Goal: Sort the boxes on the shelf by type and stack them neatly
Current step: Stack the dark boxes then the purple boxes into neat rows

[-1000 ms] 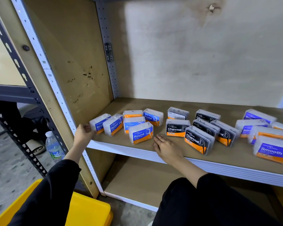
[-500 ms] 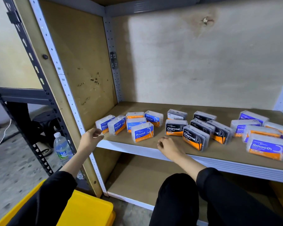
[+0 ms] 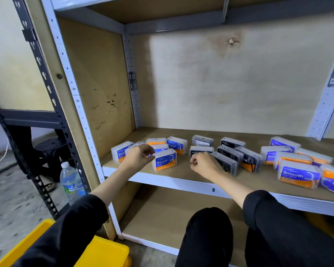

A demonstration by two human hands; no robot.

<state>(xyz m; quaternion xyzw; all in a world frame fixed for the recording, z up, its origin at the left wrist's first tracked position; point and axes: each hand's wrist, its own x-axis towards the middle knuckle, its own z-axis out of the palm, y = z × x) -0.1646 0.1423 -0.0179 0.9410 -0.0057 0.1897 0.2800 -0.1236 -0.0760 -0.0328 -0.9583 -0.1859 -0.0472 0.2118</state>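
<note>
**HANDS ON BOXES; NOTHING STACKED YET**

The left hand (image 3: 138,158) has left the front-left corner of the shelf (image 3: 181,173). Its fingers now curl among the Round boxes (image 3: 164,160); grip cannot be told. The right hand (image 3: 204,162), flat at the front edge a second ago, curls against a Charcoal box (image 3: 201,148); hold cannot be told. Pick-up is probably starting. Leaning Charcoal boxes (image 3: 249,160) crowd it. Smooth boxes (image 3: 297,175) lie loose at the right end.

sleeves (image 3: 75,226): black, long, pushed up | forearms: bare | trousers (image 3: 206,239): black
</note>
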